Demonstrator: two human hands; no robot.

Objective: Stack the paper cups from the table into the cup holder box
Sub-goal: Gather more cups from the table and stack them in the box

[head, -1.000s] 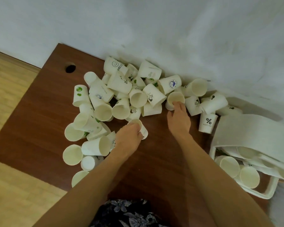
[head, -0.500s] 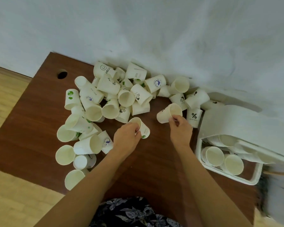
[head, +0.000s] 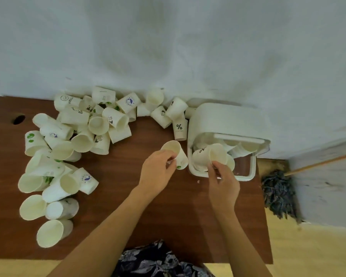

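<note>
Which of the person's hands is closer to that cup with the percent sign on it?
Left. The left hand, holding a cup, sits just below the percent-sign cup. The right hand holds another cup over the cup holder box, farther right.

Brown wooden table (head: 112, 200) with a round cable hole (head: 19, 119). Grey string mop (head: 280, 193) lay on the floor beside a white wall (head: 168, 43).

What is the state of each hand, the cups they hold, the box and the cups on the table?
left hand: grips a cup.
left cup: held tilted beside the box.
right hand: pinches a cup's rim.
right cup: held tilted over the box.
cup holder box: lid up, cups inside.
loose cups: heaped, mostly on their sides.
</note>
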